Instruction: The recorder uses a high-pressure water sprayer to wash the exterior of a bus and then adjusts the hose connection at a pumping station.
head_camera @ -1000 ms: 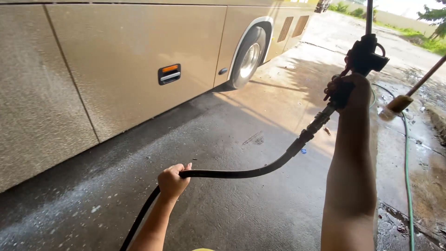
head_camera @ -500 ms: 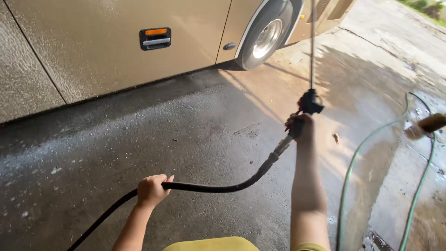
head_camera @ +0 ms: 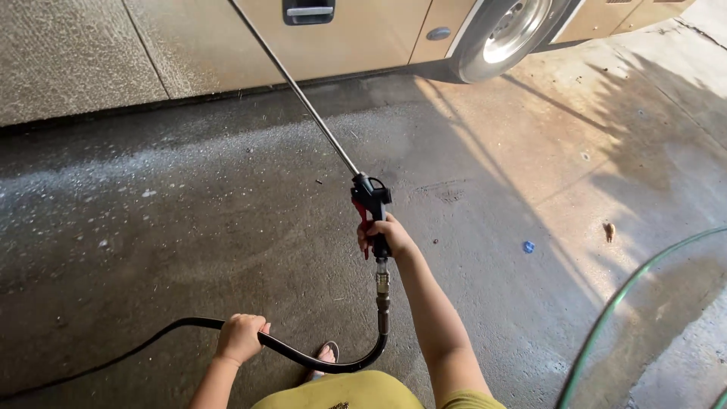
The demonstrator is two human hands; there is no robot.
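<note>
Two hands work a pressure-washer gun beside a large tan bus, whose side panel and one wheel fill the top of the view. Below the bus, wet grey concrete floor runs from shade into sunlight, speckled with pale foam near the bus. A green garden hose curves along the floor well off to the right of the gun, and a small blue scrap lies between that hose and the gun.

The black hose loops low, from the far left of the floor up into the base of the gun. It looks rubbery and bendable, likely heavy with water and slick when wet. The left hand is closed around it well back from the gun, a sensible place to carry its slack.

The spray gun has a black body with a red trigger and a long, thin metal lance rising toward the bus. The lance looks stiff and light, poor to grab; the handle is the part made for gripping. The right hand is wrapped tightly around that handle, arm outstretched.

A sandalled foot shows just under the hose loop.
</note>
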